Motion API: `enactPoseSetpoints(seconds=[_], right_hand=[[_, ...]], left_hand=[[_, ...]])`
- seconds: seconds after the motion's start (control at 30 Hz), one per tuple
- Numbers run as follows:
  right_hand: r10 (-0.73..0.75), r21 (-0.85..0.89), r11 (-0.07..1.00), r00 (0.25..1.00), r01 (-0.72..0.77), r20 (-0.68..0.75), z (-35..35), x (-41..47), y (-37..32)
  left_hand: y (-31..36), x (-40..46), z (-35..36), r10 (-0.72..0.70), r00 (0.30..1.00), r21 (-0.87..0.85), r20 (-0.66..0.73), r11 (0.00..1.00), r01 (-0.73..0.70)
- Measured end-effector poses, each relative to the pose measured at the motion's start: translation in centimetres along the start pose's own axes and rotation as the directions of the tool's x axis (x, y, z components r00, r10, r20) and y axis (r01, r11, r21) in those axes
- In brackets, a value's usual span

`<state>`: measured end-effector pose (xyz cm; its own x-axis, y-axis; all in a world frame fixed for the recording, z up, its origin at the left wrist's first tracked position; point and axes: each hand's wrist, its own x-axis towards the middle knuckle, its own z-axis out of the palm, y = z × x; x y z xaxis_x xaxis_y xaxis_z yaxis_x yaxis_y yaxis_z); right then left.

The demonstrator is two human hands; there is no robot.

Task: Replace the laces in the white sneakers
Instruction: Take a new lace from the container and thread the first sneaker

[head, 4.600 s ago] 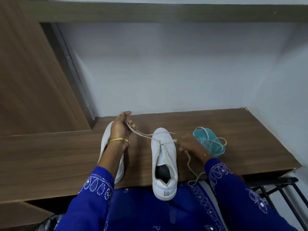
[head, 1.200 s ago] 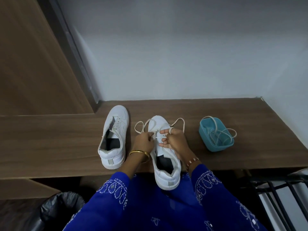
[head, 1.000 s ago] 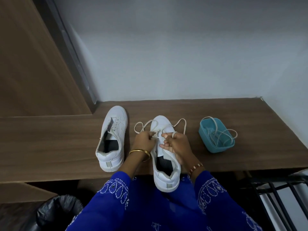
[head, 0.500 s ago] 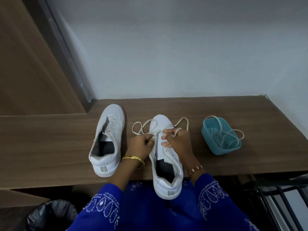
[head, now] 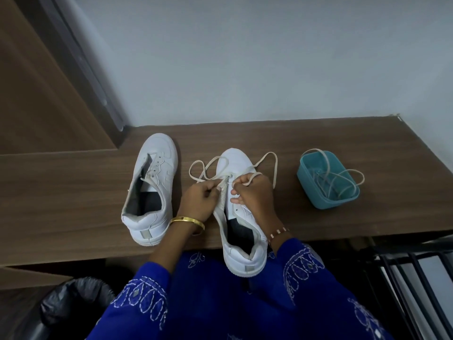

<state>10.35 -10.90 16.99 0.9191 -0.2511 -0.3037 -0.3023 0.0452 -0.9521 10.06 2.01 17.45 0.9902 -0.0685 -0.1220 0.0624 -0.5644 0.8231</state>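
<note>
While my left hand (head: 201, 198) pinches one end of the lace (head: 274, 168), my right hand (head: 252, 192) grips the other over the shoe (head: 241, 217). Its heel overhangs the desk (head: 73, 192). Another lace lies in the tub (head: 328, 182).

A domestic interior, probably a home entryway or bedroom corner. A built-in brown wood-laminate ledge (head: 318, 217) meets a plain white painted wall (head: 245, 57); a tall wood-laminate cabinet panel (head: 36, 94) stands alongside, with a black bin liner (head: 73, 305) and black metal rack (head: 404, 278) below.

Sneakers (head: 152, 190) left of tub (head: 328, 182)
</note>
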Motion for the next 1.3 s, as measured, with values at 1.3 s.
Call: enactPoseSetpoints(seconds=[1.3], right_hand=[[0.009, -0.088, 0.996, 0.996, -0.001, 0.089, 0.15, 0.34, -0.35]], left_hand=[[0.16, -0.05, 0.62, -0.037, 0.993, -0.072, -0.116, 0.997, 0.029]])
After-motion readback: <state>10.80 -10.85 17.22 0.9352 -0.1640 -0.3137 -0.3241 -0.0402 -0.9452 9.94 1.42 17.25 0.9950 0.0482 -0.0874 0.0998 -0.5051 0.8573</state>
